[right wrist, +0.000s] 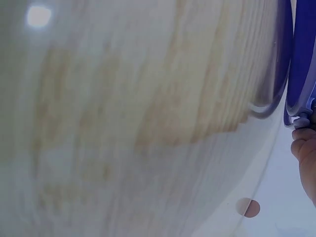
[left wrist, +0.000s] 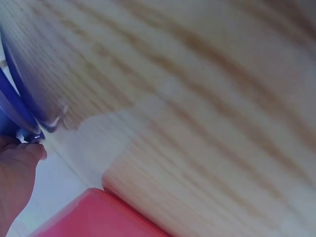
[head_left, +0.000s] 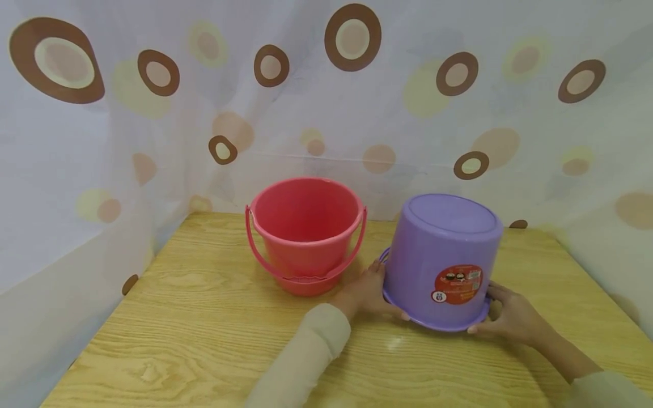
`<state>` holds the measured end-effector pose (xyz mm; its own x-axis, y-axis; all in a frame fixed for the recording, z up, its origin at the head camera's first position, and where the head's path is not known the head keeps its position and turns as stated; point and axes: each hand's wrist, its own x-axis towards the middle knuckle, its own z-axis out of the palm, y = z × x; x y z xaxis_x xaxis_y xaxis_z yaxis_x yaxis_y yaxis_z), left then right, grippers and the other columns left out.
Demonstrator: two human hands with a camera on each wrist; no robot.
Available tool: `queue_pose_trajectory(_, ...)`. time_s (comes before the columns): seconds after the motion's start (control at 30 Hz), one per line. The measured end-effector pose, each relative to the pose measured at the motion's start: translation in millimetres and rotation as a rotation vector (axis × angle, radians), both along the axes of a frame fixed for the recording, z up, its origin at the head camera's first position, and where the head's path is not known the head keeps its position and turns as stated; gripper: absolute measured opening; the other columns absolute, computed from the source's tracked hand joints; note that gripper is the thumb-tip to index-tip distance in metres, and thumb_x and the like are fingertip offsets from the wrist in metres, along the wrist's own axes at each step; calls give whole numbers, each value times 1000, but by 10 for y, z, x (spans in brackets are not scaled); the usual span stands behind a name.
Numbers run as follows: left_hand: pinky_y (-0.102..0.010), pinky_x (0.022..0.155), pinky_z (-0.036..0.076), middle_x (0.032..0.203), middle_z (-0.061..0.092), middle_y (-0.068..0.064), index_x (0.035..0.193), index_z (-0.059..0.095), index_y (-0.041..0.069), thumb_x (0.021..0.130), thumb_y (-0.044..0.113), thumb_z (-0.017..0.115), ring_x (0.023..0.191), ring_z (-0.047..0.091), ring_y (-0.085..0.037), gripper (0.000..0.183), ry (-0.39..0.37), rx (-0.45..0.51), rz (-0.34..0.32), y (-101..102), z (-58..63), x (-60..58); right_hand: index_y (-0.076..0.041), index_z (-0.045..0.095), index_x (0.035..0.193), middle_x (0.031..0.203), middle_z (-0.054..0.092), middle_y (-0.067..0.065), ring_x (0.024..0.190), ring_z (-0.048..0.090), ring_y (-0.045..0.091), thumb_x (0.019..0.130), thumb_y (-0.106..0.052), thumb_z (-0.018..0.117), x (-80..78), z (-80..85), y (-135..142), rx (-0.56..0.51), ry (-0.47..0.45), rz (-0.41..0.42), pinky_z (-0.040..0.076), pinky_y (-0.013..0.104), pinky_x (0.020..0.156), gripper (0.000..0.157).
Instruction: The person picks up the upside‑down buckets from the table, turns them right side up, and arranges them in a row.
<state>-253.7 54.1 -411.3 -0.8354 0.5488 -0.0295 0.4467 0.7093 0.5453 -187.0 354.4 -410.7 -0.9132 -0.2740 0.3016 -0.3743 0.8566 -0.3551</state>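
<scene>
A purple bucket (head_left: pixel 423 260) is upside down at the right of the table, its base facing up and a red label (head_left: pixel 459 284) on its side. My left hand (head_left: pixel 374 292) grips its rim on the left, and my right hand (head_left: pixel 515 317) grips the rim on the right. In the left wrist view, fingers (left wrist: pixel 22 150) hold the bucket's blue-looking rim; the right wrist view shows fingertips (right wrist: pixel 303 140) at the opposite side. Left of it, a red bucket (head_left: pixel 308 260) stands upright, its handle (head_left: pixel 301 279) hanging down in front.
Both buckets are on a wood-grain table (head_left: pixel 194 328). Behind and beside it hangs a white sheet (head_left: pixel 306 102) with brown, yellow and pink circles. The red bucket stands close to my left forearm.
</scene>
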Motion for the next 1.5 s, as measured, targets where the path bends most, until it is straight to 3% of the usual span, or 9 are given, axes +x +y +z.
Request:
queue_pose_trajectory(0.4,-28,107,36,149,35,-4,148,21,10,56,55,82,132,41,-16,119,-23,126,10,-9,15,22,19,44,124,126,46,39,110,46,58,55,-34,87,60,65,-22,-20,-68,-35,38,67,88,97)
queue_pose_trajectory(0.63,-31,107,37,149,35,0,148,21,15,57,57,81,132,40,-15,117,-82,205,21,-34,31,31,19,46,123,128,44,40,111,44,59,57,-33,86,86,107,-13,-25,-80,-53,38,67,87,93)
queue_pose_trajectory(1.07,-30,107,37,146,38,3,149,18,22,60,56,80,131,41,-12,114,-41,313,-7,-21,122,-2,17,46,124,119,53,37,107,50,56,65,-31,82,81,187,23,-35,-107,-48,41,66,84,84)
queue_pose_trajectory(1.3,-30,108,36,146,41,3,148,22,19,63,54,79,132,41,-11,109,-54,332,0,-29,182,4,15,46,126,118,54,38,107,49,58,71,-31,78,85,243,28,-45,-136,-64,43,65,83,78)
queue_pose_trajectory(1.5,-29,106,38,145,42,-2,146,29,15,64,55,78,129,45,-13,104,-2,323,33,-11,227,40,16,47,125,120,51,39,107,49,58,75,-32,74,97,236,38,-46,-126,-61,44,64,83,74)
